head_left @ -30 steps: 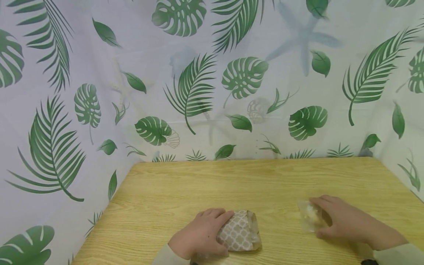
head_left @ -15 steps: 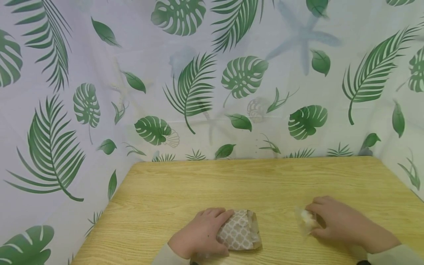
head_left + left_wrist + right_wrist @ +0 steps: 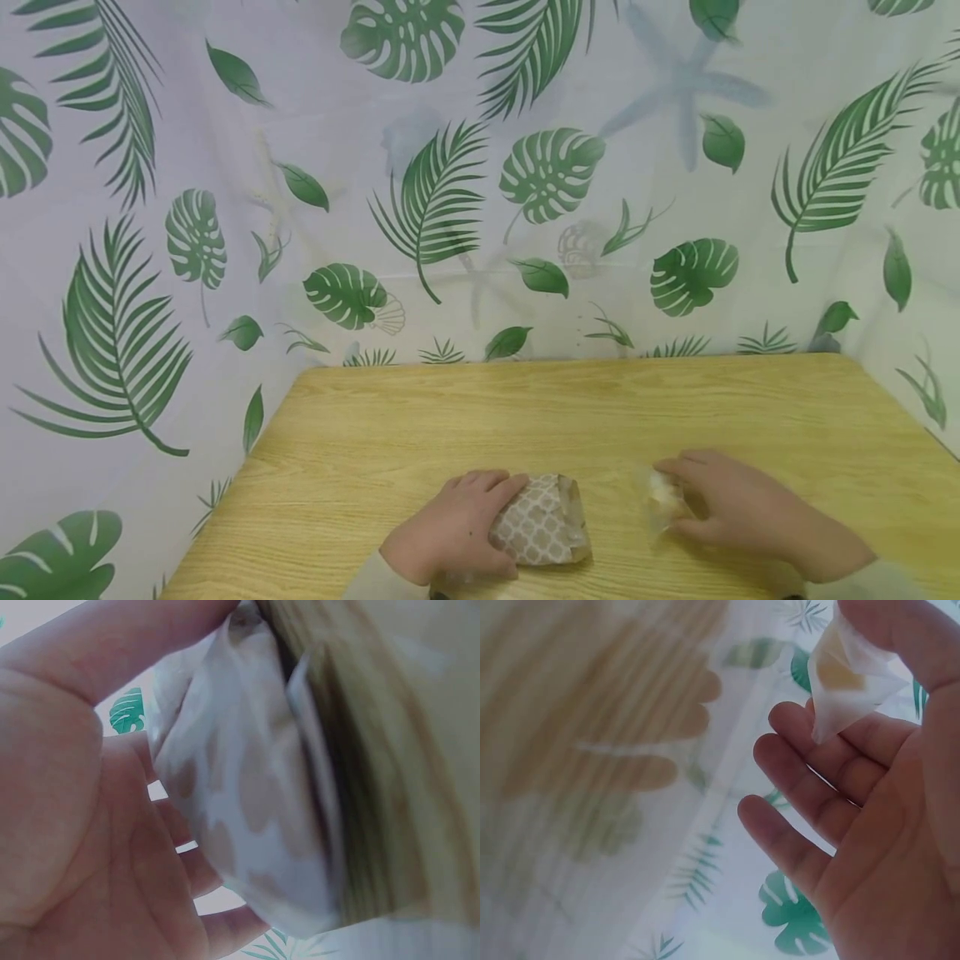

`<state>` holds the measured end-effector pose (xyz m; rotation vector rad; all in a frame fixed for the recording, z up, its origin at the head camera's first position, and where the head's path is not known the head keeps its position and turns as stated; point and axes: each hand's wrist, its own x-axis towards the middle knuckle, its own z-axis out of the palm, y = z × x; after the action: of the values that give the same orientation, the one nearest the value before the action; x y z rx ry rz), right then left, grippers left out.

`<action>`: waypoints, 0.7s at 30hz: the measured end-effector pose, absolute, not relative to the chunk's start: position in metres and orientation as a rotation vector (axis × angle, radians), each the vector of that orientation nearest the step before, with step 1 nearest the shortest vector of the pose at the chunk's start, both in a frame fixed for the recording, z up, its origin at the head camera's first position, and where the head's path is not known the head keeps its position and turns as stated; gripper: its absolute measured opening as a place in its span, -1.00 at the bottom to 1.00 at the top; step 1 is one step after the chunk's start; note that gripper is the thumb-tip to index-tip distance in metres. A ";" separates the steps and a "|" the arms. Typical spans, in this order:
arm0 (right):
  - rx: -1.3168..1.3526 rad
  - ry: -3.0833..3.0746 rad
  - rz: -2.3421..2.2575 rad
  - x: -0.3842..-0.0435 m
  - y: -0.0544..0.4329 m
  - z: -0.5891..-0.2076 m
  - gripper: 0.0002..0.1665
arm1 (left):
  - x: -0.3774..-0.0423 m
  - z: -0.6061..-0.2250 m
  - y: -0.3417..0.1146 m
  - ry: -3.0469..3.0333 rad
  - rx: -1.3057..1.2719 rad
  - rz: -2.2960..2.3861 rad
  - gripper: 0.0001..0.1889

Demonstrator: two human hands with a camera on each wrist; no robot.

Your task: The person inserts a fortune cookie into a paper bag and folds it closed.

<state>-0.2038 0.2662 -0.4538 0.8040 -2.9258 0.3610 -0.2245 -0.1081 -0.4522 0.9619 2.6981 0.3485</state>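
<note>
Head view: patterned bag (image 3: 538, 522) lies sideways, crumpled end (image 3: 577, 518) facing right hand (image 3: 731, 506).

tan lattice pouch (image 3: 538, 523) | creased, lying | translucent packet (image 3: 663, 502) | pinched, right of pouch

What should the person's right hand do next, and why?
Probably bring the small translucent packet closer to the patterned pouch: the right hand pinches the packet, the left hand holds the pouch, creased end toward the packet, and table shows between them.
</note>
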 end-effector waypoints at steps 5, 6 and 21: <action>0.809 -2.929 0.385 -0.203 0.249 -0.451 -0.27 | -0.224 -0.451 -0.108 2.694 0.959 0.355 0.04; 0.811 -2.929 0.389 -0.204 0.245 -0.450 -0.28 | -0.224 -0.451 -0.108 2.693 0.961 0.355 0.04; 0.862 -2.931 0.399 -0.209 0.194 -0.449 -0.36 | -0.225 -0.451 -0.109 2.692 0.968 0.348 0.04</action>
<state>-0.2085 0.1936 -0.4488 0.8620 -2.9312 0.3990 -0.2252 -0.1091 -0.4511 0.9684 2.6920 0.3484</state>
